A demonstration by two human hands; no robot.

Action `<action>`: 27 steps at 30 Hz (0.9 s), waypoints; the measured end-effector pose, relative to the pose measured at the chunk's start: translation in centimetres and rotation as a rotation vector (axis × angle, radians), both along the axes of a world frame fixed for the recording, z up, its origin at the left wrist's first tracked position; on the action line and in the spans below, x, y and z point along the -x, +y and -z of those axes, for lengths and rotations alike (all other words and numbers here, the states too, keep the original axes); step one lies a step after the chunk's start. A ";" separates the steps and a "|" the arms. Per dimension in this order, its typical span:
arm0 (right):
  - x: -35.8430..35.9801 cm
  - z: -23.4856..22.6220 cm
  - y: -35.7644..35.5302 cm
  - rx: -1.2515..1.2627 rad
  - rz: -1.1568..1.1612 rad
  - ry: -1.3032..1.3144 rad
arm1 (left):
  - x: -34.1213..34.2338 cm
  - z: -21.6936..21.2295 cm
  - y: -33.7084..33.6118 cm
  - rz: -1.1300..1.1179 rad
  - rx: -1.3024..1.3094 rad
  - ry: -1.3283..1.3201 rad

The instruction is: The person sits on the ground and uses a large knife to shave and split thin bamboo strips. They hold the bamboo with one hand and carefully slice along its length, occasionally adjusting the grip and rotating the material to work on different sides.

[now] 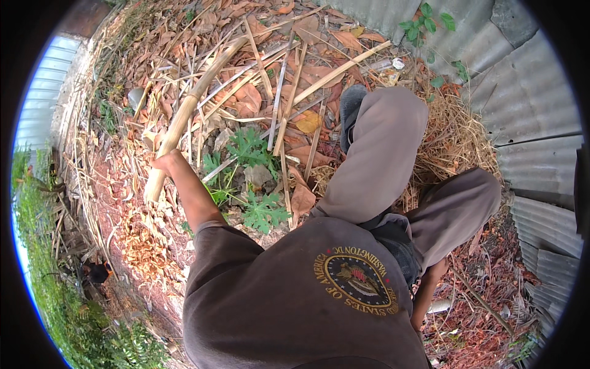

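Observation:
My left arm reaches forward, and my left hand point(165, 161) is closed round the lower part of a thick, pale bamboo pole point(184, 114). The pole lies slantwise, its near end point(153, 187) just below my hand and its far end up among dry leaves and thin split strips point(284, 104). Beside it grows a green plant with lobed leaves point(261, 212). My right forearm point(426, 294) shows at the lower right, by my bent leg point(458, 209). The fingers of my right hand are hidden behind the leg, so what they hold cannot be seen.
Corrugated metal sheets point(525, 92) stand along the right side. Dry straw point(455, 135) lies between them and my legs. A thinner pale stick point(341, 72) rests beyond my shoe point(352, 111). Brown leaves litter the ground, and green shrubs point(86, 326) grow at the lower left.

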State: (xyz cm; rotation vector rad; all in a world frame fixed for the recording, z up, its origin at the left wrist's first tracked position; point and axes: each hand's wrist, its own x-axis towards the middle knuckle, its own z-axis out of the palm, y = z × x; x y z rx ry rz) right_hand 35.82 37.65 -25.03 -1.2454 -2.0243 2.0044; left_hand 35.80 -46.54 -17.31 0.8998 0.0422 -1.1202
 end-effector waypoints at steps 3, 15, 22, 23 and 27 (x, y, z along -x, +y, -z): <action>0.1 -0.3 -0.3 0.014 0.045 -0.038 | 0.0 1.6 4.3 0.079 0.004 -0.199; 1.2 -1.7 -1.7 -0.057 0.036 -0.141 | 3.2 4.9 15.8 0.484 0.352 -0.369; 0.0 0.9 -0.4 0.042 0.126 0.064 | -3.4 6.9 0.1 0.638 0.061 -0.345; 0.0 1.6 -0.1 0.041 0.128 0.065 | -4.3 7.5 -1.1 0.682 0.002 -0.347; -0.3 3.6 1.1 0.005 0.101 0.003 | -4.3 8.9 -0.2 0.897 -0.054 -0.624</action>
